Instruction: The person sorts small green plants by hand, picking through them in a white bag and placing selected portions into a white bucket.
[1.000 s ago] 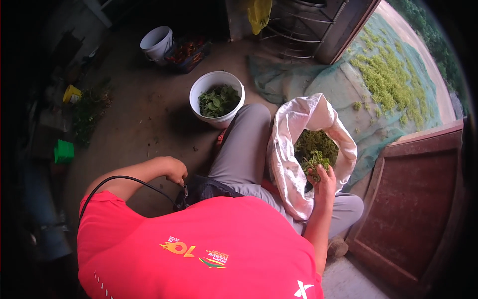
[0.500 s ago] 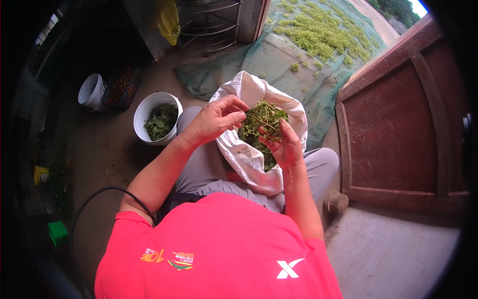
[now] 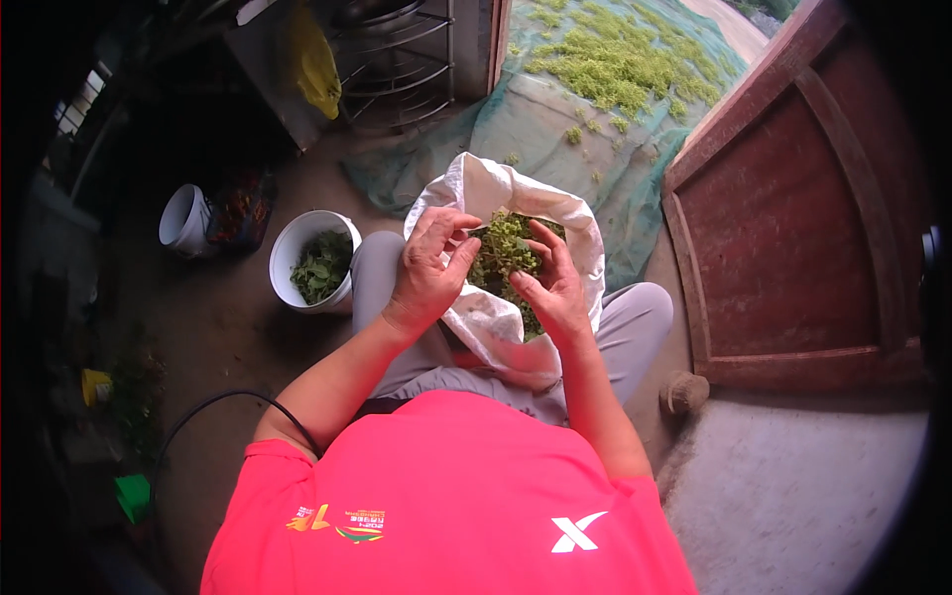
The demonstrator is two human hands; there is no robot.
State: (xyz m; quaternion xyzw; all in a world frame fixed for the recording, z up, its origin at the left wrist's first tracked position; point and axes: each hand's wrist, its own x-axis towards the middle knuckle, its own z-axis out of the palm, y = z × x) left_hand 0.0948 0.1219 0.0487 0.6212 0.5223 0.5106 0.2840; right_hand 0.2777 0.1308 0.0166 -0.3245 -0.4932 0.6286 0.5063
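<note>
Now the left hand point(image 3: 428, 268), since raised, faces the right hand point(image 3: 561, 296) across sprigs point(image 3: 504, 246), each grip unclear.

Left hand point(image 3: 430, 266), right hand point(image 3: 559, 294) facing, seemingly half-curled.

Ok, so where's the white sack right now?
In the head view, the white sack stands open just right of centre, between the person's knees and below the left hand and right hand, with green netting just beyond it.
</note>
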